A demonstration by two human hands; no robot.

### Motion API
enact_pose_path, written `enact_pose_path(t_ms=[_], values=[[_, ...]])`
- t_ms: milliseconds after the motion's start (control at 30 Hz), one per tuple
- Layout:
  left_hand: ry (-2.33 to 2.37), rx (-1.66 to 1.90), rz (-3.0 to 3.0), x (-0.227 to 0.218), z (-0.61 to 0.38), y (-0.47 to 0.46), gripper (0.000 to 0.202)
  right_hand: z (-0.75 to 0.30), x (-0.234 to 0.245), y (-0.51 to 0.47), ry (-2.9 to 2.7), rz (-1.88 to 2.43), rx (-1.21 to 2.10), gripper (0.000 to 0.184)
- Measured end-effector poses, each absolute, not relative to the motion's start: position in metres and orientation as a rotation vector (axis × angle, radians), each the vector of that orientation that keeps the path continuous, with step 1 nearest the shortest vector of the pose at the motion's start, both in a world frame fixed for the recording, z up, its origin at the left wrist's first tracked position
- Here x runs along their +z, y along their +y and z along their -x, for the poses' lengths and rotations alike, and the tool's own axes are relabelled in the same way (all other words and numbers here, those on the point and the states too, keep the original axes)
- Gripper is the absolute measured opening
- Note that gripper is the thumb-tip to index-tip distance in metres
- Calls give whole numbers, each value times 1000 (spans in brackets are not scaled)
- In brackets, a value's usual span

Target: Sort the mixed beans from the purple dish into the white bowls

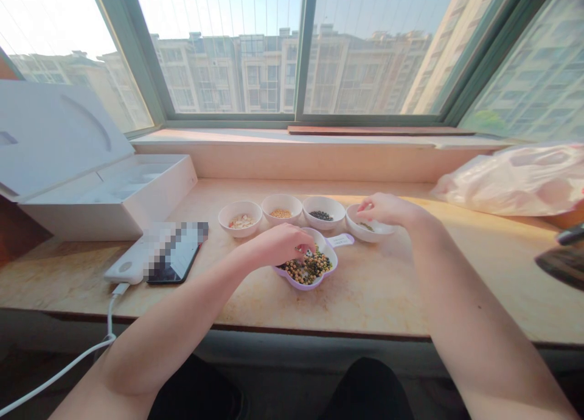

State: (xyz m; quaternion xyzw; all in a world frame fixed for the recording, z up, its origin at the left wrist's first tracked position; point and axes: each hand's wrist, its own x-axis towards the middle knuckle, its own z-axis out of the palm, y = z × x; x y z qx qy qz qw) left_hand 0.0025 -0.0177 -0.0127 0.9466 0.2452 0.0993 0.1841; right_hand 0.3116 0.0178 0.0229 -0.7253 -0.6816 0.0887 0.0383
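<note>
Mixed beans under left hand

Bowls glossy white, glazed ceramic look. Lilac-rimmed dish smooth and shiny, plastic or ceramic unclear. Sill polished mottled stone. Bag thin translucent plastic, crinkled. Box matt white card. Window frame painted metal, satin

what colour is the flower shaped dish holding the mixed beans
The flower-shaped dish has a pale purple rim, clearest in the head view.
</note>
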Motion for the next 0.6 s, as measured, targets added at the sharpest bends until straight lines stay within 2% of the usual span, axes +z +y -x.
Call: enact_pose_path(t_ms=[133, 367, 600], values=[[759, 273, -2638, -11, -2, -19, 18, -307, 24, 15, -2074, 2219, 210, 26], [818, 316, -2623, -3, 1, -21, 15, -280, 30, 5, -2004, 2281, 66, 32], [840, 381, -2640, -6, 5, -21, 18, -254, 29, -9, -2047, 2062, -94, 31]])
